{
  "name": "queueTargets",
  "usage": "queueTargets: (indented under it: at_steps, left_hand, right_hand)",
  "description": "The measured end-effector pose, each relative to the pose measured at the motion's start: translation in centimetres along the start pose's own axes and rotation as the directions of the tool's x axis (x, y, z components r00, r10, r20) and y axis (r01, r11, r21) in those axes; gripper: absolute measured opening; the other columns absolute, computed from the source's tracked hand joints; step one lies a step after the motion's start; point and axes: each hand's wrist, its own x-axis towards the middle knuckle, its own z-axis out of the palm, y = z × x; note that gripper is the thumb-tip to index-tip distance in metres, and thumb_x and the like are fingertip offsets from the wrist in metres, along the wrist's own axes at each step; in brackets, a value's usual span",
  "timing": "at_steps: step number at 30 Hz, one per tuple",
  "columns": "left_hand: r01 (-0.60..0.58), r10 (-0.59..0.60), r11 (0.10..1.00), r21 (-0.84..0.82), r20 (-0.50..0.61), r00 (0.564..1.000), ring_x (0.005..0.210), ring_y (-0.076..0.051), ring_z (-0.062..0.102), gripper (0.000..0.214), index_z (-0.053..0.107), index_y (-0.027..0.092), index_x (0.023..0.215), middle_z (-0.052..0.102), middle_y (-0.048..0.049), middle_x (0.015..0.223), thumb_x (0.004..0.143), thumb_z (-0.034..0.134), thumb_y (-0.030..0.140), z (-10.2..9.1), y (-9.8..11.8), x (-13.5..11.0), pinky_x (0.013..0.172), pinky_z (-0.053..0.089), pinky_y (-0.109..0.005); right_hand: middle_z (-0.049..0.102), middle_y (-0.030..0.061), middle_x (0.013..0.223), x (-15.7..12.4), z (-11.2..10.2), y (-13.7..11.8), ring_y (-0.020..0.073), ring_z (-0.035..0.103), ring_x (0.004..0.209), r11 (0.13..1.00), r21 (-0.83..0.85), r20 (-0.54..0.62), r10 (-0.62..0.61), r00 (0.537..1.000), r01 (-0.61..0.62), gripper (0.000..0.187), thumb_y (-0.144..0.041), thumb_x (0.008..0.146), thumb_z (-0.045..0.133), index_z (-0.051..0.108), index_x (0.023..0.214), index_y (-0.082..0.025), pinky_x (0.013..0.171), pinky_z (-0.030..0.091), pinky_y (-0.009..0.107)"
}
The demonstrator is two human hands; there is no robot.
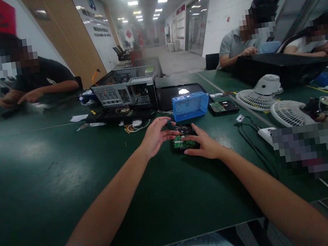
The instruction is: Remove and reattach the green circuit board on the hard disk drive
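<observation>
A hard drive (180, 144) with a green circuit board lies flat on the green table in front of me. My right hand (205, 145) grips it from the right, with fingers across the board and along its edge. At the drive's upper left, my left hand (155, 137) has its fingers curled around a small dark object (169, 124), mostly hidden and too small to name. Just behind the drive stands a blue plastic bin (190, 107), tipped on its side. A second hard drive (223, 107) lies to the right of the bin.
An opened computer case (125, 89) stands behind on the left, beside a dark flat panel (166, 96). White fan parts (256, 99) and a black cable (254, 147) lie to the right. Several people sit across the table, one by a large black box (278, 67).
</observation>
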Motion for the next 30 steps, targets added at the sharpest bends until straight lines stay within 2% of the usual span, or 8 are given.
queueTargets:
  at_steps: [6, 12, 18, 30]
  left_hand:
    - [-0.036, 0.035, 0.999, -0.015, -0.030, 0.999, 0.084, -0.025, 0.077, 0.018, 0.058, 0.018, 0.110, 0.073, -0.0130, 0.108, 0.096, 0.054, 0.029, -0.29, 0.19, 0.37, 0.075, 0.061, -0.036]
    - [-0.023, 0.023, 1.000, -0.003, -0.034, 0.999, 0.085, -0.024, 0.077, 0.017, 0.061, 0.016, 0.109, 0.073, -0.0133, 0.106, 0.098, 0.054, 0.028, -0.34, 0.35, 0.41, 0.078, 0.062, -0.036]
    - [-0.024, 0.024, 1.000, 0.002, -0.034, 0.999, 0.086, -0.022, 0.077, 0.020, 0.062, 0.017, 0.109, 0.072, -0.0119, 0.107, 0.098, 0.061, 0.034, -0.24, -0.01, 0.46, 0.079, 0.063, -0.034]
    - [-0.051, 0.060, 0.986, 0.161, -0.053, 0.997, 0.081, -0.018, 0.076, 0.026, 0.067, 0.020, 0.112, 0.070, -0.0081, 0.107, 0.096, 0.064, 0.040, -0.45, 0.15, 0.27, 0.071, 0.061, -0.028]
  right_hand:
    - [0.007, 0.0119, 0.173, -0.18, -0.27, -0.13, 0.0439, 0.009, 0.157, 0.999, -0.012, 0.074, 0.033, 0.997, -0.032, 0.070, -0.064, 0.085, 0.071, 0.057, 0.147, -0.035, 0.119, 0.018, 0.069]
    - [0.013, 0.0097, 0.172, -0.23, -0.55, -0.31, 0.0443, 0.015, 0.155, 0.997, -0.064, 0.076, 0.050, 0.996, -0.045, 0.069, -0.066, 0.085, 0.069, 0.056, 0.147, -0.038, 0.120, 0.018, 0.067]
    - [0.020, 0.0095, 0.170, -0.34, -0.86, -0.48, 0.0464, 0.019, 0.153, 0.994, -0.088, 0.101, 0.076, 0.992, -0.067, 0.072, -0.070, 0.085, 0.067, 0.054, 0.149, -0.039, 0.119, 0.018, 0.067]
    - [0.019, 0.0094, 0.170, -0.37, -0.68, -0.37, 0.0435, 0.019, 0.154, 0.993, -0.115, 0.109, 0.051, 0.993, -0.038, 0.063, -0.059, 0.093, 0.062, 0.050, 0.152, -0.039, 0.119, 0.017, 0.065]
